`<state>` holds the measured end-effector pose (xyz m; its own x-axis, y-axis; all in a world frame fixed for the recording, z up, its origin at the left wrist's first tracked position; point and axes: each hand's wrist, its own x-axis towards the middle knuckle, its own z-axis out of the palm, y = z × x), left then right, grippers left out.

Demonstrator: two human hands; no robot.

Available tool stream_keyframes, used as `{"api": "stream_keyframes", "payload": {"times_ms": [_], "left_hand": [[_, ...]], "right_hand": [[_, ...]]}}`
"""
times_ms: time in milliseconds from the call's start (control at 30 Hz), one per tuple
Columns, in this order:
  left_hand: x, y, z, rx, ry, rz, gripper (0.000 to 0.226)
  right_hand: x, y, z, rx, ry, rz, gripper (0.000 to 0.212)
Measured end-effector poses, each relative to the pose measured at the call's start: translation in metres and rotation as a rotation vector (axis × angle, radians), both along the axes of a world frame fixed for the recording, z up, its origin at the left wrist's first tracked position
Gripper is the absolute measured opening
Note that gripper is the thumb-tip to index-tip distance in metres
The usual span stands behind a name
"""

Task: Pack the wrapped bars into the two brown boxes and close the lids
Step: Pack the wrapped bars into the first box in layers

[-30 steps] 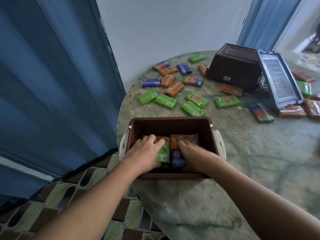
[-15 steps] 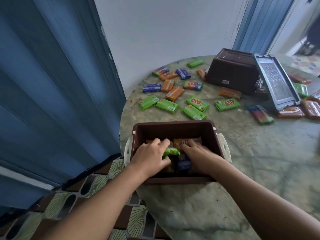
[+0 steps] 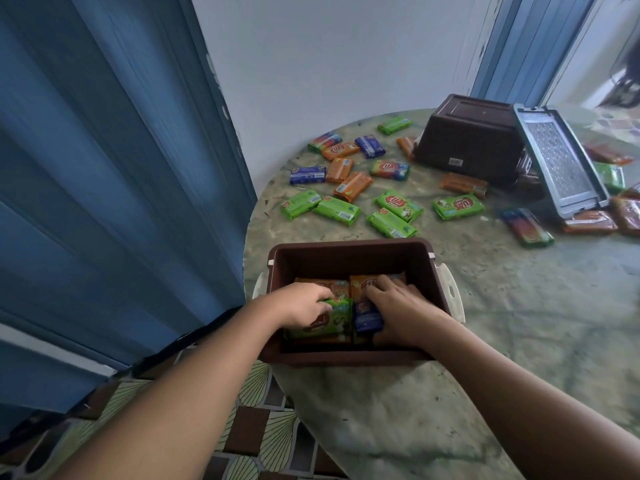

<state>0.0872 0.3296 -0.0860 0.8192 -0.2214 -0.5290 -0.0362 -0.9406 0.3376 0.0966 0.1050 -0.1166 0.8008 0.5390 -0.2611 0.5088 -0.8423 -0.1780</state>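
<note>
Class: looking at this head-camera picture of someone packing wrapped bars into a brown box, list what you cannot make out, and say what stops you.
- Bottom layer in the near box, head view: covered by the left hand, right hand and top bars.
- Far box: on its side, opening faces away; contents hidden.
- Orange bars at right: cut by the frame edge.
- Wrapper print: too small to read.

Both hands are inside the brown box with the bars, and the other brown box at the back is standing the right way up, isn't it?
Not quite. In the head view both hands, left hand and right hand, are in the near brown box, but the far box lies upside down.
</note>
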Motion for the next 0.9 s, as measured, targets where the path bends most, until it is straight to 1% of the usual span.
{"api": "stream_keyframes", "payload": {"times_ms": [133, 200, 333, 400, 433, 500, 633, 700, 733, 833, 900], "left_hand": [[-0.001, 0.001, -0.003, -0.037, -0.022, 0.035, 0.043], [-0.001, 0.000, -0.003, -0.068, 0.004, 0.062, 0.044], [-0.001, -0.002, -0.004, -0.001, 0.018, 0.023, 0.044], [-0.005, -0.001, -0.008, 0.053, -0.063, 0.034, 0.043], [-0.008, 0.000, -0.010, 0.065, -0.121, 0.040, 0.044], [-0.016, 0.000, -0.014, 0.076, -0.213, 0.021, 0.054], [-0.031, -0.004, -0.013, 0.177, -0.259, -0.079, 0.072], [-0.032, -0.006, -0.011, 0.210, -0.309, -0.117, 0.072], [-0.033, -0.006, -0.012, 0.214, -0.319, -0.126, 0.071], [-0.033, -0.006, -0.010, 0.207, -0.239, -0.118, 0.074], [-0.033, -0.005, -0.008, 0.199, -0.198, -0.106, 0.075]], "right_hand": [[0.000, -0.001, 0.001, 0.019, 0.004, -0.006, 0.072], [0.000, -0.001, 0.003, 0.039, 0.005, -0.005, 0.072], [-0.002, -0.002, 0.008, 0.092, 0.060, -0.013, 0.069], [-0.002, -0.002, 0.008, 0.105, 0.049, -0.009, 0.061], [-0.002, -0.002, 0.008, 0.113, 0.031, -0.016, 0.053], [-0.001, -0.001, 0.008, 0.118, -0.018, -0.040, 0.036], [-0.002, -0.002, 0.003, 0.158, -0.042, -0.065, 0.024], [0.000, -0.002, 0.005, 0.193, -0.024, -0.088, 0.029], [0.002, -0.001, 0.007, 0.210, 0.019, -0.117, 0.033], [0.006, 0.002, 0.009, 0.186, 0.187, -0.163, 0.039], [0.007, 0.003, 0.007, 0.161, 0.228, -0.154, 0.043]]}}
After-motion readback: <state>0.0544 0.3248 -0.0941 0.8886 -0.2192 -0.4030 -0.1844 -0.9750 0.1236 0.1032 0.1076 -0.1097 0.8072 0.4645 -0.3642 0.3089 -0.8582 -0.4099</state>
